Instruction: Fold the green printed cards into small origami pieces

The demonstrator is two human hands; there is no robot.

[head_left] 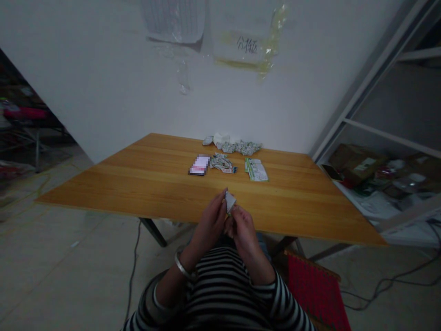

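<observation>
Both my hands meet just over the front edge of the wooden table (165, 184). Between them is a small folded piece of paper (229, 202) with a pointed top corner. My left hand (212, 215) is closed on its left side, fingers upright along it. My right hand (243, 225) pinches its lower right edge. Beyond them on the table lie a crumpled printed paper (223, 162) and, to the right, a flat stack of printed paper sheets (257, 170).
A phone (200, 164) with a lit screen lies left of the crumpled paper. Several crumpled paper pieces (237, 145) sit along the wall. At right stands a shelf with a cardboard box (358, 162). A red woven stool (315, 289) is below the table; cables cross the floor.
</observation>
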